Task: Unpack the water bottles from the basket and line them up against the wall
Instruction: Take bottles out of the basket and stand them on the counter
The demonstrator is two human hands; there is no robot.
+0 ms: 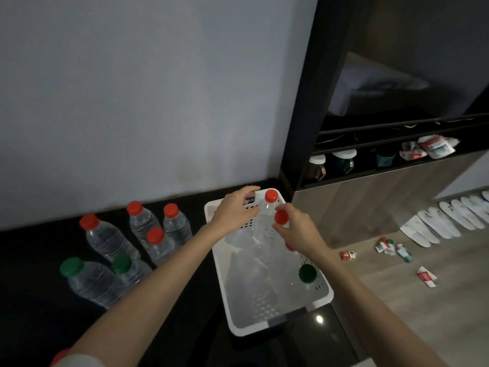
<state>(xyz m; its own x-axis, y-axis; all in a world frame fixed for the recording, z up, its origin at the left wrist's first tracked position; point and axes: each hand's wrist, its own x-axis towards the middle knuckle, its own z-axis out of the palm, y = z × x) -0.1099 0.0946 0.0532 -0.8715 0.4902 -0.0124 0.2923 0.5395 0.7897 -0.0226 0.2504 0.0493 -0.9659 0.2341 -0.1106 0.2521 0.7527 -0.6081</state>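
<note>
A white perforated basket (321,300) sits on the black counter (31,300) near the grey wall (132,102). Clear bottles lie and stand inside it, among them an upright red-capped bottle (267,207) at the far end and a green-capped bottle (307,273) at the right side. My right hand (299,230) pinches the red cap (281,217) of another bottle in the basket. Over the basket's far rim, my left hand (234,211) is curved in a C, fingers apart, just left of the upright bottle. Several unpacked bottles (105,239) with red or green caps stand left of the basket, loosely grouped.
A dark pillar (304,102) rises right behind the basket. Right of it, a recessed shelf holds cups (341,160) and packets (428,147). On the wooden floor (423,327) at the right lie white slippers (449,218) in a row and small scattered packets (383,245).
</note>
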